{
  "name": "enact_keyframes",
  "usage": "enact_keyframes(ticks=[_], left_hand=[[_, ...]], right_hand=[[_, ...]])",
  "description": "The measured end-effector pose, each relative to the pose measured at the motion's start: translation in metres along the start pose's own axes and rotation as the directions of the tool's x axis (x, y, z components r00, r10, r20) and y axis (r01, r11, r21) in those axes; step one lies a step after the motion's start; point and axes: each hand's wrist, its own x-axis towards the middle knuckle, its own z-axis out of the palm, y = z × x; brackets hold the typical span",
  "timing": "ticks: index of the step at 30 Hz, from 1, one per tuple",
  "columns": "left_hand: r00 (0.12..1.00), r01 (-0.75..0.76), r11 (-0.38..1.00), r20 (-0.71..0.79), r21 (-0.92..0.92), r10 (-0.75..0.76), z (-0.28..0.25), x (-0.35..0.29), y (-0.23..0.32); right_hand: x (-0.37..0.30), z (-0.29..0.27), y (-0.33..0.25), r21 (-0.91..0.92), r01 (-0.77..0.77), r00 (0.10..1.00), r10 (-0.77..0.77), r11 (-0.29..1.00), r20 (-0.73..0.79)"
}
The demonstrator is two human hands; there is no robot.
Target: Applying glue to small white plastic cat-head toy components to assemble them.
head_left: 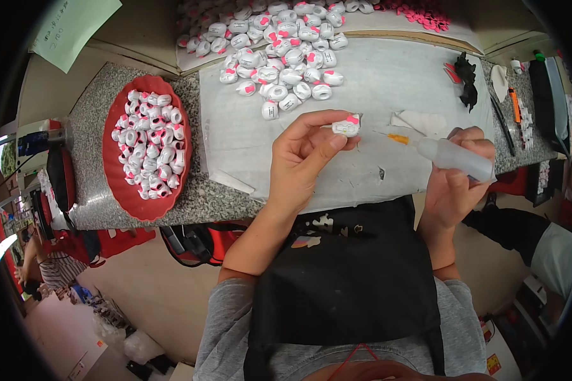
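Between the thumb and fingers of my left hand (305,152) is a small white figurine head (346,126) with a pink bow. My right hand (454,181) grips a translucent squeeze bottle (461,159), tilted so its orange needle tip (397,138) points left toward the figurine head. A gap separates the tip from the head. Beyond my left hand lies a pile of similar white heads with pink bows (292,76). Pale sheeting (254,146) covers the worktop under both hands.
A red scalloped tray (113,174) full of white and pink pieces stands on the granite counter at left. Pink bows (429,16) lie at the far right. A black crumpled thing (467,79), an orange tool (515,105) and a folded white cloth (419,122) are on the right.
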Motion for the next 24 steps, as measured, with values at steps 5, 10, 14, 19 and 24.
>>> enact_keyframes(ticks=[5,10,14,19,24], left_hand=[[0.996,-0.084,0.996,-0.031,0.015,0.085,-0.004,0.000,-0.007],[0.986,-0.162,0.981,-0.025,0.108,0.166,-0.010,-0.002,-0.011],[0.980,-0.196,0.973,-0.017,0.123,0.200,-0.009,-0.003,-0.010],[0.991,-0.134,0.989,-0.012,0.070,0.135,-0.008,-0.004,-0.008],[0.993,-0.121,0.991,-0.008,0.060,0.122,-0.008,-0.004,-0.007]], right_hand=[[-0.006,0.005,-0.002,-0.240,0.227,0.957,-0.171,0.944,0.232],[-0.011,0.011,-0.004,-0.250,0.284,0.925,-0.196,0.926,0.326],[-0.012,0.016,-0.003,-0.265,0.319,0.910,-0.217,0.910,0.352],[-0.016,0.020,-0.003,-0.337,0.292,0.929,-0.182,0.895,0.322],[-0.016,0.021,-0.004,-0.328,0.280,0.929,-0.168,0.902,0.331]])
